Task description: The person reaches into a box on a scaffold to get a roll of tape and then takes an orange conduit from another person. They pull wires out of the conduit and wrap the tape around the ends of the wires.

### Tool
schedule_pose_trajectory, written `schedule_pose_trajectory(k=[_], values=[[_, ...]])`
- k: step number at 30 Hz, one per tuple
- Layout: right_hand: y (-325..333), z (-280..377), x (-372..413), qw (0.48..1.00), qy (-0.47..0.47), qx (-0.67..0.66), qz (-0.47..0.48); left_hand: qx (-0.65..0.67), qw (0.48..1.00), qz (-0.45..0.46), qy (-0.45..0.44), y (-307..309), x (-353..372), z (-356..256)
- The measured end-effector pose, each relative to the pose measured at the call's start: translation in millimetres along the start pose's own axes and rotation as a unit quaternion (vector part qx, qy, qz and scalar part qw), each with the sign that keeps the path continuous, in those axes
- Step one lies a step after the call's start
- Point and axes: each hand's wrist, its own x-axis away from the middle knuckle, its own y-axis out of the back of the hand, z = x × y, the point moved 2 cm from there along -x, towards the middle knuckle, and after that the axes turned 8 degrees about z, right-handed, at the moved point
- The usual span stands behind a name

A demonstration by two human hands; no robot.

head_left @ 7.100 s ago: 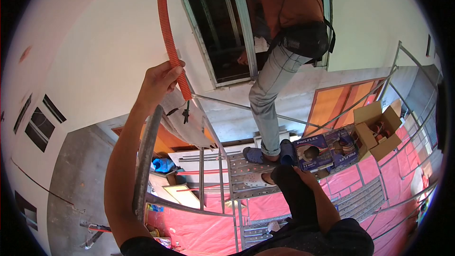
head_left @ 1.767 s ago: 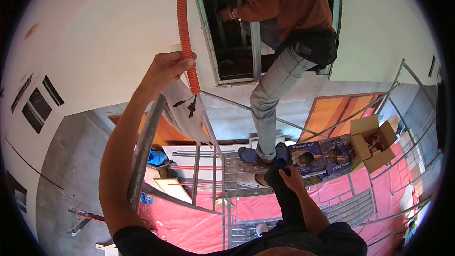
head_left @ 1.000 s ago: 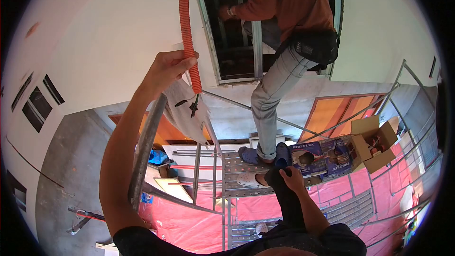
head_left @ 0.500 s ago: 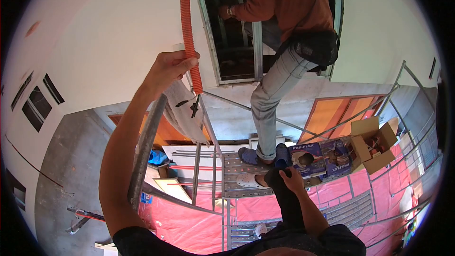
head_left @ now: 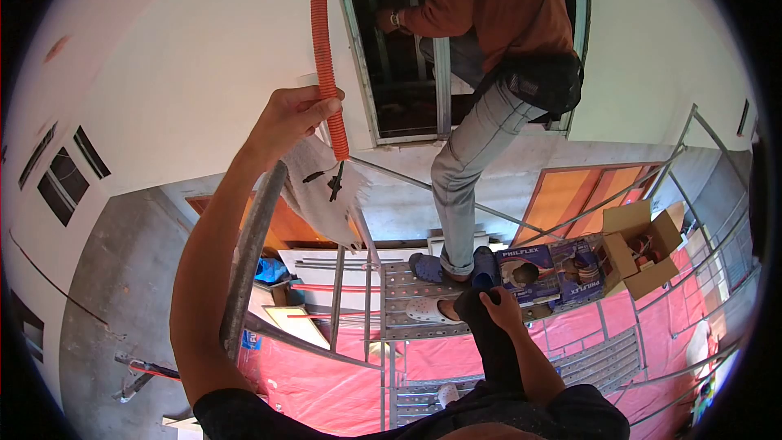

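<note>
My left hand (head_left: pixel 297 118) is raised, its thumb and fingers closed around an orange corrugated conduit (head_left: pixel 322 33) near the lower end. The conduit hangs down from the top of the view. Dark wires with taped-looking ends (head_left: pixel 335 187) stick out of its open end. Low in the view, my right hand (head_left: pixel 503 310) rests on my bent knee (head_left: pixel 472 310), covered in black cloth; thumb and forefinger are apart, and the other fingers are partly hidden. No object shows in it.
A co-worker in a brown top (head_left: pixel 521 0) straddles the wall opening, one foot on the scaffold plank (head_left: pixel 399 285). Philflex boxes (head_left: pixel 528 273) and an open carton (head_left: pixel 631 265) stand there. A scaffold pipe (head_left: pixel 257 253) runs beside my left arm; a pale cloth (head_left: pixel 322 212) hangs behind the wires.
The pale hanging cloth has swung a little to the right. My two hands, the conduit and the co-worker look almost unchanged.
</note>
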Motion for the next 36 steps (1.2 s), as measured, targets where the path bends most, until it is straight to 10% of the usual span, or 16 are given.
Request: schedule_pose_trajectory(k=[36], values=[[-3.0, -4.7, -1.7, 1.000, 0.015, -0.012, -0.013, -0.024, 1.000, 0.012, -0.007, 2.7, -1.3, 4.1]])
